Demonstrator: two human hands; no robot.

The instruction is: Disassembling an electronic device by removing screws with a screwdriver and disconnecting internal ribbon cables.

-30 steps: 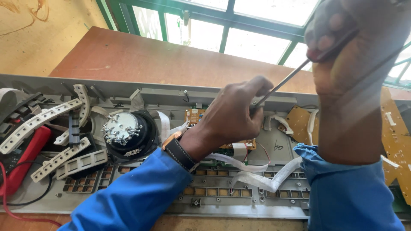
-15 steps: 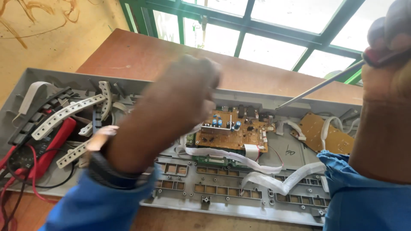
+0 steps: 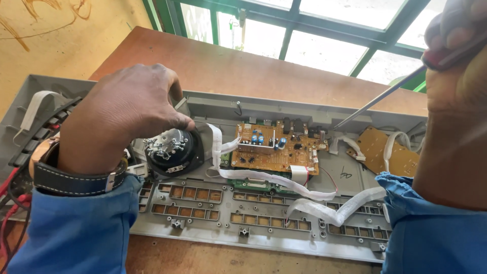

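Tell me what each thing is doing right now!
Left hand: resting over the speaker.
Right hand: gripping the screwdriver.
Screwdriver: tilted, tip at the casing's back wall.
Speaker: sitting in the casing.
Grey casing: opened.
Circuit board: uncovered.
White ribbon cables: lying loose.

the left hand [image 3: 124, 114] has moved off the brown circuit board [image 3: 276, 147], now uncovered, and rests over the black speaker [image 3: 172, 149]. the right hand [image 3: 456, 76] has drawn the screwdriver [image 3: 380, 99] back, tip now by the casing's [image 3: 284, 109] rear wall.
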